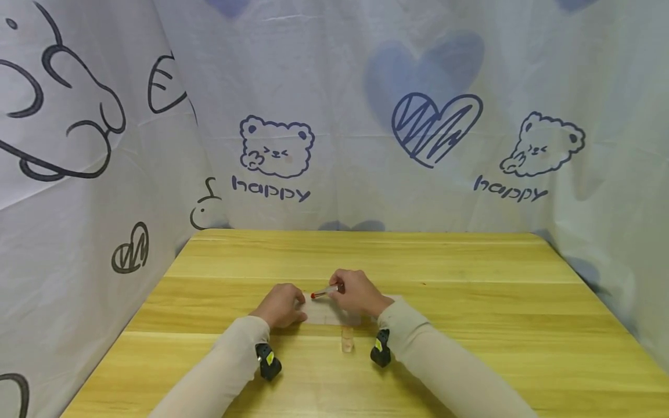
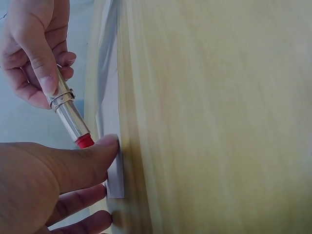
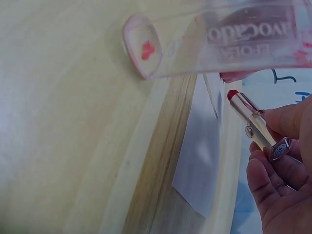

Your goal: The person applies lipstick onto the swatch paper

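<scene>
My right hand [image 1: 357, 292] pinches a lipstick [image 1: 326, 291] between thumb and fingers above a strip of white paper [image 1: 319, 316]. In the left wrist view, the silvery lipstick tube [image 2: 73, 119] has its red tip bared, close beside my left thumb. My left hand [image 1: 282, 305] is at the paper's left end, its thumb pressing near the edge, fingers apart and loosely bent. Nearer me than the paper is a clear, pinkish lipstick cap [image 1: 347, 339]. The right wrist view shows reversed "avocado" lettering and a red smudge on that cap [image 3: 209, 44].
A yellow wood-grain table [image 1: 470, 325] lies under both hands. White curtains [image 1: 345, 69] with drawn bears, hearts and "happy" lettering hang behind it and at its sides. A black wrist camera [image 1: 269, 361] sits on each sleeve.
</scene>
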`<action>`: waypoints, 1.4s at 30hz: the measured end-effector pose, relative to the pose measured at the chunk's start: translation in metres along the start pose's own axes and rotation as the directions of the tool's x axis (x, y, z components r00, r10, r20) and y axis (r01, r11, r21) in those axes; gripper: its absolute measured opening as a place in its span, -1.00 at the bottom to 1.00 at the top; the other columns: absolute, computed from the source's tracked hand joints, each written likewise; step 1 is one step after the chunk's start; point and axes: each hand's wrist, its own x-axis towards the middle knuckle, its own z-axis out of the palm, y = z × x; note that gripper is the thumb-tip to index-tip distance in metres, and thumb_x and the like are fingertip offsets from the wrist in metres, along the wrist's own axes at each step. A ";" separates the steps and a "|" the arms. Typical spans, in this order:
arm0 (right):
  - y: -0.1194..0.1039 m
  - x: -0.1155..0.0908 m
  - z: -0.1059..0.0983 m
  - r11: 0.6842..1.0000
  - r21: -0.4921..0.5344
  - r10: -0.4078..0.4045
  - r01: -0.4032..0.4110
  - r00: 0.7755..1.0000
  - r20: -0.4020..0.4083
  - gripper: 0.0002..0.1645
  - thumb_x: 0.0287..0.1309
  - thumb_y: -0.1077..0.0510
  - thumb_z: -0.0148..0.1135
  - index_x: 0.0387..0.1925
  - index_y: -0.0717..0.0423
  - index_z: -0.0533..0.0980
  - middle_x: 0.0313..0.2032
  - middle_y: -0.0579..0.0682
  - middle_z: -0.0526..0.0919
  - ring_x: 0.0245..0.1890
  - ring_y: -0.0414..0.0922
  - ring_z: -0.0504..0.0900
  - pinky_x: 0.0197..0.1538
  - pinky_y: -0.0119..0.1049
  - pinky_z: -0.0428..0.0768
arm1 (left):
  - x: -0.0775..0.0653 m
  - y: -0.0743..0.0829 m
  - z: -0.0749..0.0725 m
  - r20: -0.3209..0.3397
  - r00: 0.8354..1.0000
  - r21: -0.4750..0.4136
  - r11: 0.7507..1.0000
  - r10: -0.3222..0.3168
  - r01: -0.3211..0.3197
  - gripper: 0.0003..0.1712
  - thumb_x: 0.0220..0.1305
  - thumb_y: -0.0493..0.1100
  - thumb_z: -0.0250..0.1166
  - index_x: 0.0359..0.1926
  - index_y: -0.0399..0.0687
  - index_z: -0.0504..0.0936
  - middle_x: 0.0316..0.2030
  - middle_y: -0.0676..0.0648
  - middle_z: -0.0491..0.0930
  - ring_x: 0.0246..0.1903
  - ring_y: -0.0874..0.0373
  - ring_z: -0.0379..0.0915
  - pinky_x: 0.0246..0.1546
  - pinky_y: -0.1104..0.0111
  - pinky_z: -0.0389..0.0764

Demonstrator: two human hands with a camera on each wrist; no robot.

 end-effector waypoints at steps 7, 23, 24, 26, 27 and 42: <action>0.001 0.002 0.004 1.000 -0.008 -0.029 0.029 0.999 -0.022 -0.86 0.23 0.18 0.30 -0.23 0.15 0.54 -0.46 -0.11 0.50 -0.46 -0.21 0.43 -0.38 -0.35 0.44 | -0.001 0.000 0.000 0.004 1.000 0.000 1.000 -0.007 0.007 -0.71 0.02 -0.19 0.53 -0.24 -0.25 0.71 -0.17 -0.16 0.65 -0.04 -0.11 0.53 0.06 0.11 0.50; 0.000 0.001 0.006 0.997 -0.046 -0.065 0.064 0.998 -0.014 -0.87 0.25 0.20 0.27 -0.20 0.17 0.55 -0.43 -0.08 0.55 -0.45 -0.21 0.46 -0.38 -0.34 0.48 | 0.001 0.000 -0.006 0.067 0.998 0.018 1.000 -0.014 0.012 -0.66 0.04 -0.21 0.52 -0.14 -0.23 0.72 -0.10 -0.16 0.65 0.03 -0.12 0.50 0.12 0.11 0.46; 0.000 0.001 0.006 0.997 -0.048 -0.067 0.066 0.998 -0.012 -0.87 0.25 0.20 0.27 -0.19 0.17 0.55 -0.42 -0.07 0.55 -0.45 -0.21 0.46 -0.38 -0.34 0.48 | 0.001 0.000 -0.006 0.064 0.998 0.019 1.000 -0.011 0.010 -0.66 0.03 -0.21 0.52 -0.14 -0.23 0.72 -0.10 -0.16 0.65 0.03 -0.12 0.50 0.11 0.11 0.46; 0.000 0.000 0.006 0.996 -0.056 -0.073 0.072 0.997 -0.013 -0.86 0.26 0.19 0.27 -0.18 0.17 0.56 -0.41 -0.07 0.57 -0.45 -0.22 0.46 -0.37 -0.35 0.48 | 0.000 0.001 -0.005 0.059 0.998 0.017 1.000 -0.001 0.000 -0.65 0.03 -0.22 0.52 -0.13 -0.24 0.72 -0.10 -0.16 0.65 0.02 -0.12 0.51 0.11 0.12 0.47; 0.000 0.000 0.006 0.995 -0.061 -0.075 0.074 0.997 -0.014 -0.85 0.26 0.19 0.27 -0.18 0.18 0.56 -0.40 -0.07 0.57 -0.44 -0.22 0.47 -0.37 -0.35 0.49 | -0.001 0.001 -0.005 0.057 0.998 0.019 1.000 0.006 -0.007 -0.65 0.03 -0.22 0.52 -0.13 -0.25 0.72 -0.11 -0.16 0.65 0.02 -0.12 0.51 0.10 0.12 0.47; 0.001 -0.001 0.007 0.994 -0.076 -0.083 0.083 0.997 0.001 -0.84 0.24 0.18 0.27 -0.18 0.19 0.58 -0.41 -0.08 0.57 -0.46 -0.22 0.45 -0.38 -0.34 0.48 | -0.001 -0.003 -0.004 0.048 0.998 0.013 1.000 0.027 -0.027 -0.66 0.01 -0.23 0.53 -0.16 -0.24 0.72 -0.13 -0.15 0.66 -0.01 -0.10 0.53 0.08 0.12 0.48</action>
